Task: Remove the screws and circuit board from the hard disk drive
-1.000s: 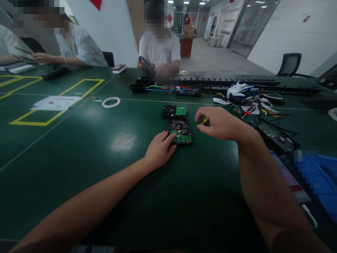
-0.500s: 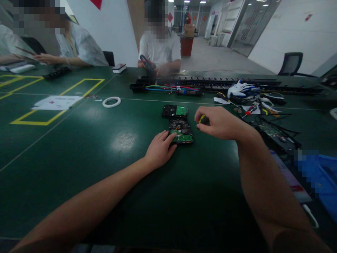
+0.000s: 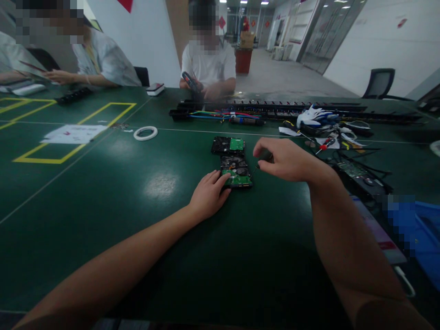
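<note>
On the green table lies a hard drive [image 3: 235, 162], its underside up, with a green circuit board across the near end. My left hand [image 3: 209, 195] steadies it, the fingers pressing on the board and the thumb by its near left edge. My right hand [image 3: 287, 159] is closed around a screwdriver [image 3: 267, 156], whose handle is mostly hidden by the fingers. The thin shaft slants down toward the drive's right edge; whether its tip touches a screw is too small to tell. Just beyond sits a second hard drive [image 3: 220, 145] with a green board on its right half.
A roll of white tape [image 3: 145, 128] and a paper sheet [image 3: 74, 134] lie left. Long black strips with coloured wires [image 3: 220, 113] cross the back. Gloves [image 3: 314, 118], tools and cables crowd the right, near a blue bin [image 3: 422, 233]. Co-workers sit opposite and far left.
The screwdriver handle has turned in my right fingers, its yellow part now out of sight. My right hand has barely shifted. My left hand and both drives stay put.
</note>
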The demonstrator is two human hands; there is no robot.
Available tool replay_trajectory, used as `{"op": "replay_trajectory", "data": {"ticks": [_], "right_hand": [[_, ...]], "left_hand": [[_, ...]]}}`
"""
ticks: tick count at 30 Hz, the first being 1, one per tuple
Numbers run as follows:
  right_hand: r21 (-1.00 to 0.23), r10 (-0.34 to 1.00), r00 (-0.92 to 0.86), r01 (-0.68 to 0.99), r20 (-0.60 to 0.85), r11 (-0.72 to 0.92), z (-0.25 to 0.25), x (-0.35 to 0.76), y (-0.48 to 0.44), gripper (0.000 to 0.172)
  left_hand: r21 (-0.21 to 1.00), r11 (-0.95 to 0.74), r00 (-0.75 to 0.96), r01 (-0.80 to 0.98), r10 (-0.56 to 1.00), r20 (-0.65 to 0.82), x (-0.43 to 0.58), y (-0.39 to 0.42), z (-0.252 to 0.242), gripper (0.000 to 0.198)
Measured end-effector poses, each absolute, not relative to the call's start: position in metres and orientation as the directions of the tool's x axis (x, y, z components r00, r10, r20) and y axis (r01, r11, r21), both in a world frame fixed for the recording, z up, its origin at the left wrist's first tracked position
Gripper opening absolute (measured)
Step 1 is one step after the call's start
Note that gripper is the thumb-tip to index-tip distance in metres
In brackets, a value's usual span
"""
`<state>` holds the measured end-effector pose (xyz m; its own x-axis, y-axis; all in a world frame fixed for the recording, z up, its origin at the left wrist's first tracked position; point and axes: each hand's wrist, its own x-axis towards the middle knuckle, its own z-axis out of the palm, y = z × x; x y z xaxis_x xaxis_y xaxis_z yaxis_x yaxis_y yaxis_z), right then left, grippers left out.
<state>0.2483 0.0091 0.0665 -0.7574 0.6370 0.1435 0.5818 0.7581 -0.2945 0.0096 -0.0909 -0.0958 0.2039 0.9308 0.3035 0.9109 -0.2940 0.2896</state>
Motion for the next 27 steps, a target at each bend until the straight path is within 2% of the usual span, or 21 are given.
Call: {"op": "replay_trajectory", "data": {"ticks": [5,16,23,27], "right_hand": [[-0.299,0.646,-0.747,0.587,0.158,0.752,0.0655,0.2503,0.0103,0.019],[-0.184,0.657,-0.734,0.632,0.173,0.753,0.0643,0.2498,0.0104,0.018],[-0.279,0.620,-0.771,0.569,0.146,0.773,0.0662,0.2482,0.0073,0.022],[-0.287,0.628,-0.766,0.575,0.141,0.766,0.0679,0.2473,0.0054,0.022]], "left_hand": [[0.286,-0.299,0.207,0.910,0.928,0.311,0.0098,-0.0914,-0.0951,0.053],[0.285,-0.292,0.201,0.913,0.929,0.310,0.0101,-0.0920,-0.0943,0.052],[0.296,-0.290,0.198,0.910,0.932,0.304,0.0101,-0.0916,-0.0941,0.053],[0.288,-0.289,0.200,0.913,0.932,0.301,0.0099,-0.0913,-0.0949,0.053]]}}
